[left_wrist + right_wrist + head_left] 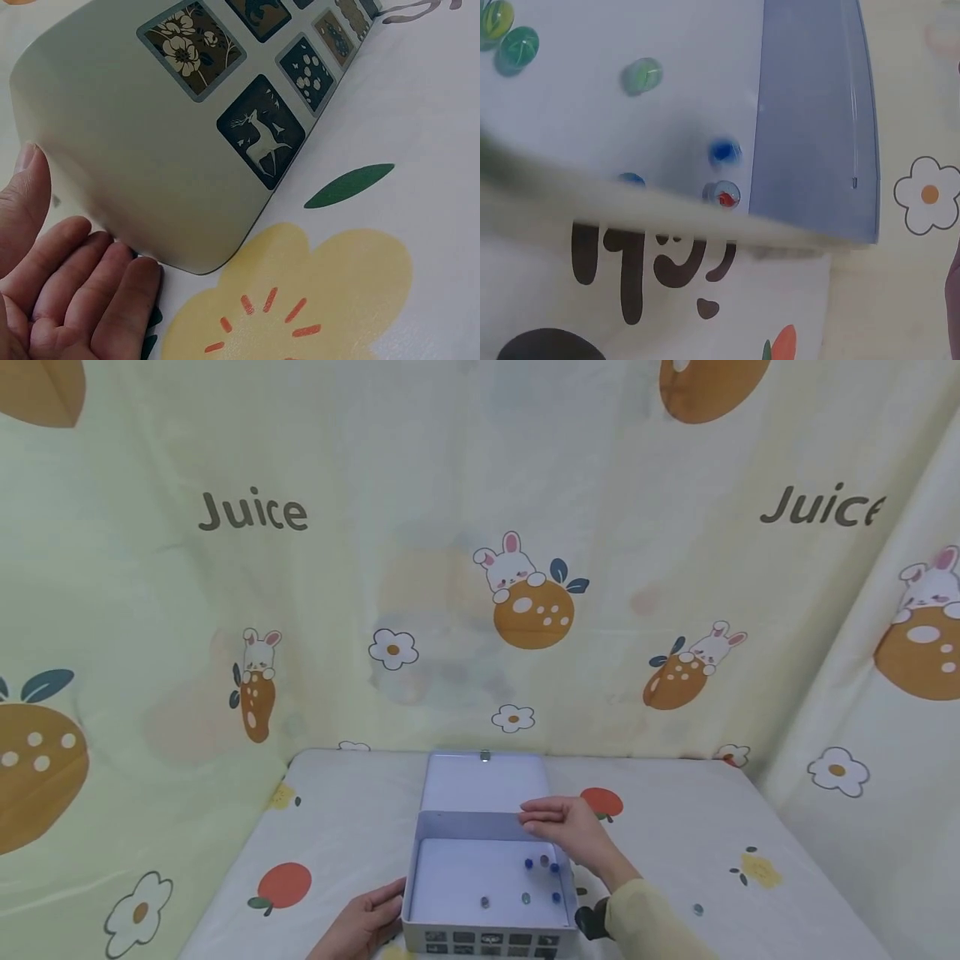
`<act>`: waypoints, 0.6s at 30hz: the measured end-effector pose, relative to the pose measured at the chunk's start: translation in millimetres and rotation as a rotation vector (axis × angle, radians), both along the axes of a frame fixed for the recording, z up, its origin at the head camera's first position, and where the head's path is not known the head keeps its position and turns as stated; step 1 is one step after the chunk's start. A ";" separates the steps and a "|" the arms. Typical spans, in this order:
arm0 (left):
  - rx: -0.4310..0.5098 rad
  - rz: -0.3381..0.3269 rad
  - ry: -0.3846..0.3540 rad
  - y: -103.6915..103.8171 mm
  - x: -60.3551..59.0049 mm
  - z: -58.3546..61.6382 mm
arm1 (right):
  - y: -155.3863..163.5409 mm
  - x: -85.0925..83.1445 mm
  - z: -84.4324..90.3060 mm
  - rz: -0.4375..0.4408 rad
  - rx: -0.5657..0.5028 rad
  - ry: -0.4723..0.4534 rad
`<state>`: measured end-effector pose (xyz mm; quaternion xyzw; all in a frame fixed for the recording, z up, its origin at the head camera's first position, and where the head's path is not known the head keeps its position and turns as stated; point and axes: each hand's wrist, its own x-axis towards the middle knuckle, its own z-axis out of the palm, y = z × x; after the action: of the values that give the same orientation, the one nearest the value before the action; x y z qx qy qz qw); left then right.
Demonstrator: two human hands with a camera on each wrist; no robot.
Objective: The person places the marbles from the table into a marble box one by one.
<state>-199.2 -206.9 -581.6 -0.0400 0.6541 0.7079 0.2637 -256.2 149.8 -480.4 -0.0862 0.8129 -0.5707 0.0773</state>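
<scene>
A shallow pale metal box (450, 881) with its lid (483, 781) folded back lies on the table, several glass marbles (526, 898) on its floor. My left hand (365, 920) rests beside the box's left wall; in the left wrist view its thumb touches the wall and the fingers lie bent by the lower corner. Over the right rear part of the box hovers my right hand (573, 831), fingers stretched left, thumb hidden. Nothing shows in it. In the right wrist view a blue marble (724, 152) is blurred, near a clear one with red inside (725, 195).
One marble (698, 910) lies on the tablecloth right of the box. A black device (592, 918) is strapped at the right wrist. Small square pictures (262, 135) decorate the box's front. Behind the table hangs a printed curtain (450, 485).
</scene>
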 end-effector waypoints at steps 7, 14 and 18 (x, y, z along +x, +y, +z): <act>-0.009 -0.008 0.009 1.4 -0.3 -0.7 | 17.4 -1.5 -0.6 -0.031 0.034 0.043; 0.002 -0.009 -0.004 -0.4 -1.9 -4.1 | 53.4 0.5 -3.4 -0.090 0.037 0.044; -0.014 -0.013 -0.005 -2.1 -2.1 -2.7 | 81.6 4.6 -3.8 -0.149 0.059 0.030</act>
<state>-201.3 -209.0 -584.3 -0.0395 0.6587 0.7013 0.2696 -251.7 231.4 -484.2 -0.0320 0.8347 -0.5492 0.0250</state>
